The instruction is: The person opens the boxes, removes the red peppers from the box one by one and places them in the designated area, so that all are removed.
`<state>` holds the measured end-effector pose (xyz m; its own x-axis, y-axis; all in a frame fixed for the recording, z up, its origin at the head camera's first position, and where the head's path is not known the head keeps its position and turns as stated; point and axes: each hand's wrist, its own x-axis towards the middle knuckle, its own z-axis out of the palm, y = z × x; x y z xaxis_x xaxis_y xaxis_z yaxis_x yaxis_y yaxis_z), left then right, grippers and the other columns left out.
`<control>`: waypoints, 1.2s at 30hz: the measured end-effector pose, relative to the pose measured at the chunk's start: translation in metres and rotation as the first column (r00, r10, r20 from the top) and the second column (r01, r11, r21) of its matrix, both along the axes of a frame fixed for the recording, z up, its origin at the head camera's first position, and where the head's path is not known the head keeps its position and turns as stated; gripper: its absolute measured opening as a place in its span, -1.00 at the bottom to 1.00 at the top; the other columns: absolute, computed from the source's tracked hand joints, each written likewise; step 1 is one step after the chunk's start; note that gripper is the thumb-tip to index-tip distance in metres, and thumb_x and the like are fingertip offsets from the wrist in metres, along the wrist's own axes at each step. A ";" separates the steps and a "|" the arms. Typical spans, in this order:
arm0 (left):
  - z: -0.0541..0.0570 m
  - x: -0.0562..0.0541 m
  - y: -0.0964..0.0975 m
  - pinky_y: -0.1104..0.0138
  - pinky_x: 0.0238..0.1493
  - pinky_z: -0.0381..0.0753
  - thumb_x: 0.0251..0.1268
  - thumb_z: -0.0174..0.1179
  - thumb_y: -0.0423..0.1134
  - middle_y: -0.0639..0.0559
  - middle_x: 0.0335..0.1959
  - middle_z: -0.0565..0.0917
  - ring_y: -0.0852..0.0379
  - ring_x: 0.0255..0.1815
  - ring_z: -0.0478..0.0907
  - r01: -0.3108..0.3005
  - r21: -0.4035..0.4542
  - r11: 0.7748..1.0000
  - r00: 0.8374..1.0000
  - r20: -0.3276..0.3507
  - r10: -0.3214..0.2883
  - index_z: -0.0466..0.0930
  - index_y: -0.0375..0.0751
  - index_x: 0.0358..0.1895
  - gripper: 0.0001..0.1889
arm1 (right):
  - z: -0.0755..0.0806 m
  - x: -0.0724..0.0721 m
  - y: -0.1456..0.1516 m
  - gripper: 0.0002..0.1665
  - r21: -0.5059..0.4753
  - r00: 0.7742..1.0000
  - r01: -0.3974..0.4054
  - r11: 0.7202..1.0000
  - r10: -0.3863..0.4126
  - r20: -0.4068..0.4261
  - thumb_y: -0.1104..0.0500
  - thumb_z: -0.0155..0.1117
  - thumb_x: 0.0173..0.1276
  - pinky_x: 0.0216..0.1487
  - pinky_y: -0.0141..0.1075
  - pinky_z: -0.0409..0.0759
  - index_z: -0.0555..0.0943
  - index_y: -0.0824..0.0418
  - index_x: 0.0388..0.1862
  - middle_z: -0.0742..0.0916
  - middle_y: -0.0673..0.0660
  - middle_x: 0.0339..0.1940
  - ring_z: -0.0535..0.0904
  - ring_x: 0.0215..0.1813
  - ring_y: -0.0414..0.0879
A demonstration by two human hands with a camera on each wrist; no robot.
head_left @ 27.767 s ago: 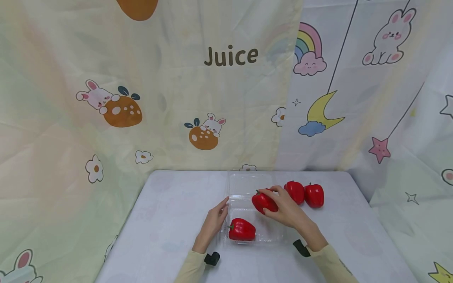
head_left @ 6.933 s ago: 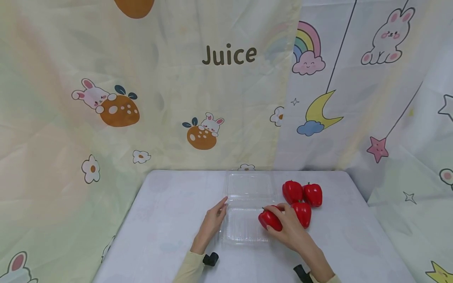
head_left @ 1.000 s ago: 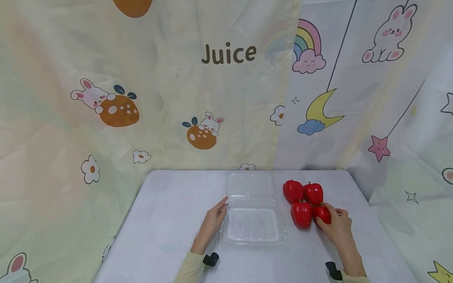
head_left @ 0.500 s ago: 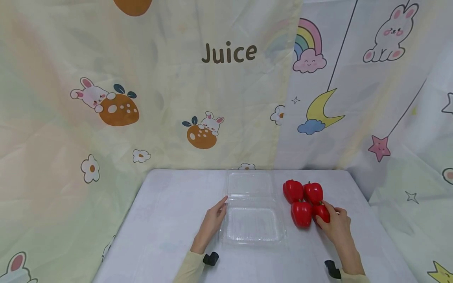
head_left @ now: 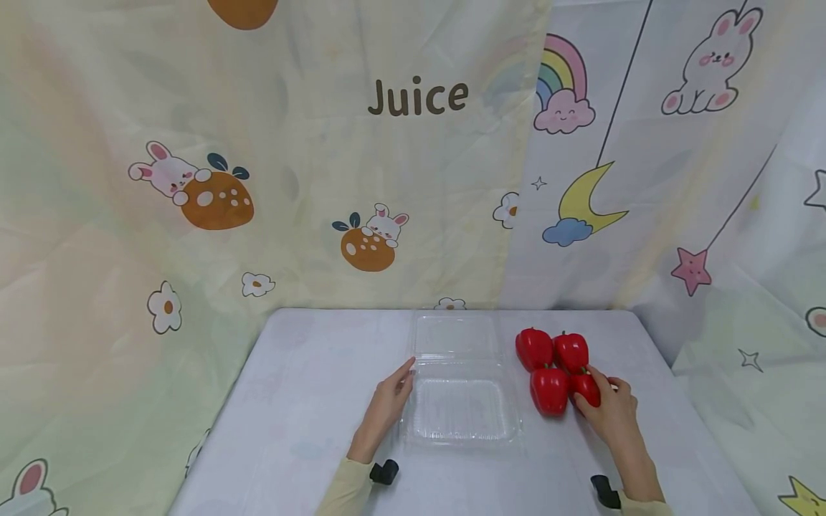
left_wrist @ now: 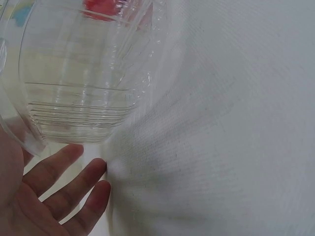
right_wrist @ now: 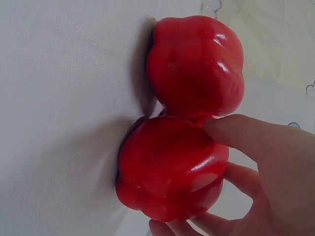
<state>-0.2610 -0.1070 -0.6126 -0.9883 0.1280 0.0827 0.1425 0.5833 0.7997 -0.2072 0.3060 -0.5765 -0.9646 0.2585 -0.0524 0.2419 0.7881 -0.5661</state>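
Note:
A clear plastic clamshell container (head_left: 459, 370) lies with its lid laid back at the middle of the table, nothing in its tray. My left hand (head_left: 386, 403) is at its left side, fingers extended and fingertips at the edge. Ridged container wall (left_wrist: 74, 93) shows above those fingers in the left wrist view. On the right, my right hand (head_left: 616, 414) grips a red bell pepper (head_left: 584, 391), thumb on one side and fingers on the other. This pepper (right_wrist: 170, 167) stands on the table against another red bell pepper (right_wrist: 197, 64) in the right wrist view.
More red bell peppers cluster with the held one: one at front left (head_left: 549, 392), one at back left (head_left: 534, 349) and one at back right (head_left: 571, 352). A white cloth (head_left: 310, 380) covers the table. A printed curtain (head_left: 310, 158) hangs behind it.
Peppers that were in and over the container are now grouped on the table at right. Over the last second the right hand shifts slightly left with its pepper. The left hand stays put.

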 end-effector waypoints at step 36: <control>0.000 -0.002 0.001 0.03 0.11 0.70 0.60 -0.02 -0.10 -0.16 0.27 0.63 -0.13 0.13 0.68 0.026 0.009 1.000 1.000 0.004 -0.026 0.35 0.14 0.49 -0.54 | 0.010 -0.003 0.005 0.12 0.002 1.000 -0.011 1.000 0.011 0.023 0.12 0.31 0.35 0.13 0.42 0.51 -0.18 0.40 0.60 0.07 0.65 0.44 0.04 0.40 0.62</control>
